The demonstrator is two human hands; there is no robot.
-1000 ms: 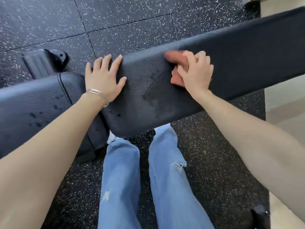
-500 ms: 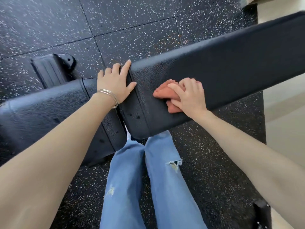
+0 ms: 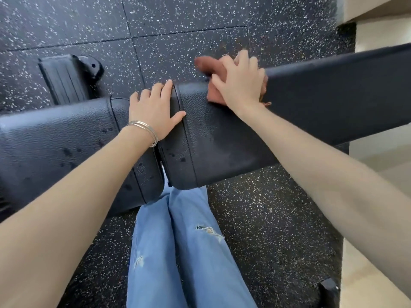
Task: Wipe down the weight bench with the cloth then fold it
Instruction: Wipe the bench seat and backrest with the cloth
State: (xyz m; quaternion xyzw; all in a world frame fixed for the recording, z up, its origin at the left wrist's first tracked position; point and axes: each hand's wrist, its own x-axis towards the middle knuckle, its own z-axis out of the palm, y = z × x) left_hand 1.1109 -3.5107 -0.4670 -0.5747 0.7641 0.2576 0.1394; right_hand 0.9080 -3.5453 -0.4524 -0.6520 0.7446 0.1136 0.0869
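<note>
The black padded weight bench (image 3: 222, 141) runs across the view in two pads, a seat pad (image 3: 55, 143) at left and a long back pad at right. Dark droplets and a damp streak mark both pads near the gap. My right hand (image 3: 239, 85) presses a crumpled reddish-brown cloth (image 3: 211, 65) against the far edge of the back pad; part of the cloth sticks out past the edge. My left hand (image 3: 155, 112), with thin silver bangles on the wrist, lies flat across the gap between the pads, fingers spread, holding nothing.
Black speckled rubber floor tiles (image 3: 178, 30) surround the bench. A black bench foot with a wheel (image 3: 71, 78) stands beyond the seat pad. My legs in blue jeans (image 3: 178, 252) stand close to the near side. Pale floor (image 3: 378, 170) lies at the right.
My right hand has slid the cloth from the near side of the back pad up to its far edge. My left hand has stayed at the gap.
</note>
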